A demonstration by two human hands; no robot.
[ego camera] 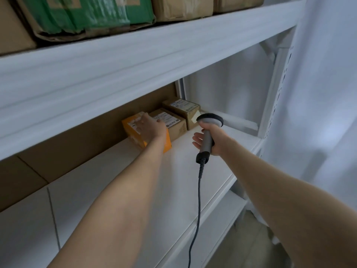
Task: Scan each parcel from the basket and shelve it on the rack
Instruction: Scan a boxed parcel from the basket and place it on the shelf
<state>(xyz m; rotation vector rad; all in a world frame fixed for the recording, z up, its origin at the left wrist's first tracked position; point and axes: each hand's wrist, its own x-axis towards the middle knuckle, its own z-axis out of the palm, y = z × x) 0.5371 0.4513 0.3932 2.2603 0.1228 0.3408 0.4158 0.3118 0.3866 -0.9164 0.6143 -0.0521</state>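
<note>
An orange parcel (135,135) lies on the white rack shelf (119,182), deep under the upper shelf. My left hand (148,126) rests on top of it with fingers spread flat. Two brown parcels with white labels, one (173,122) right beside the orange one and another (184,111) behind, stand in a row toward the back. My right hand (212,139) grips the grey handle of a barcode scanner (209,122), its head pointing toward the parcels; its dark cable (199,200) hangs down. The basket is out of view.
The upper shelf (135,60) carries a green-taped carton (87,14) and brown boxes (181,6). A large brown cardboard sheet or box (67,149) stands at the back left of the lower shelf. A white perforated upright (278,97) and white wall are at right.
</note>
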